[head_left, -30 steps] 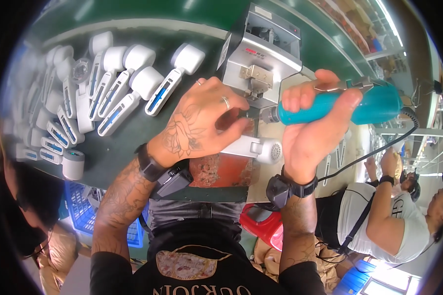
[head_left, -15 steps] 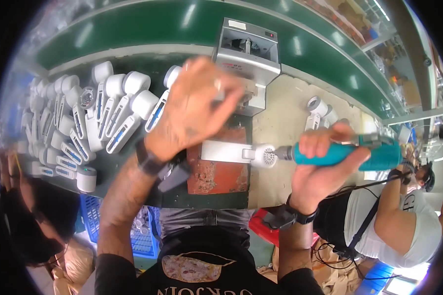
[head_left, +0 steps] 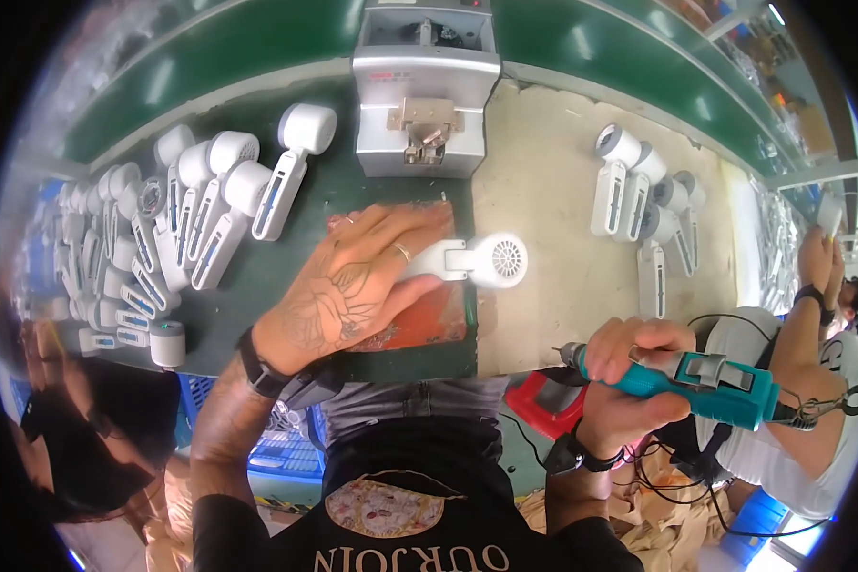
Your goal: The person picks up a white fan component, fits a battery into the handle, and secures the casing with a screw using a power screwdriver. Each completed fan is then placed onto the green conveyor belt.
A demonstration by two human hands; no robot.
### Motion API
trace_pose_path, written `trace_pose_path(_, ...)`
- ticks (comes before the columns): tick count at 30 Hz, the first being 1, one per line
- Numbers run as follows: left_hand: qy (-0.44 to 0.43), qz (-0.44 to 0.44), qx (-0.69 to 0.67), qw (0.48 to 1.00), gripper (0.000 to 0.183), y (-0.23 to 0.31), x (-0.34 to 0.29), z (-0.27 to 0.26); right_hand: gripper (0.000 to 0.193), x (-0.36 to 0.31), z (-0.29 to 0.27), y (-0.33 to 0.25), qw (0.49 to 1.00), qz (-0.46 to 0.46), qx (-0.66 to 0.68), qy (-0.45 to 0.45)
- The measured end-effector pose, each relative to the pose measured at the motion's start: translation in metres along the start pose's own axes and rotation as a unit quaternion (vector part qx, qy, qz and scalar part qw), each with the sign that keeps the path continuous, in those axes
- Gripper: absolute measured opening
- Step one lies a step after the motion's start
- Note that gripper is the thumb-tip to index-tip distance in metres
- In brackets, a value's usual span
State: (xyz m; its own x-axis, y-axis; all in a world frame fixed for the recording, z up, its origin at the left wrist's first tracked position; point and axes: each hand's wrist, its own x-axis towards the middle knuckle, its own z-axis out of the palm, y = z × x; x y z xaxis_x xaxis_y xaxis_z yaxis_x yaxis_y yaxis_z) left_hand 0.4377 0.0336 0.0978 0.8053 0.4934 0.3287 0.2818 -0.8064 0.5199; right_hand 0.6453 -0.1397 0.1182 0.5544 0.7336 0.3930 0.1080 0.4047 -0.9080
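Note:
A white handheld fan (head_left: 499,259) with a round slotted head lies over a worn red mat (head_left: 440,322) at the middle of the bench. My left hand (head_left: 348,276) is closed around its handle, hiding most of it; the head points right. Off to the lower right, near the bench's front edge, my right hand (head_left: 629,381) grips a teal electric screwdriver (head_left: 725,396). Its tip points left and stands apart from the fan.
Behind the mat stands a grey metal box machine (head_left: 424,81). Many white fans (head_left: 234,157) crowd the left side; several more (head_left: 620,181) stand on the pale right surface. Co-workers sit on both sides. A blue crate (head_left: 286,456) is below the bench.
My left hand has come down from by the grey machine onto the fan's handle. My right hand has drawn the screwdriver away from the fan's head, down and right. The view has shifted.

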Motion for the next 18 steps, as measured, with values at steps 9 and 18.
trace_pose_path(9, 0.022, -0.047, -0.033, 0.998, 0.032, 0.017, -0.022, 0.024, 0.077, 0.003, 0.016, 0.004, 0.999, 0.045, -0.023, -0.008)
trace_pose_path(18, 0.080, -0.045, -0.072, 0.993, 0.037, 0.010, -0.039, 0.009, 0.077, -0.009, 0.034, 0.011, 0.999, 0.040, 0.010, -0.014)
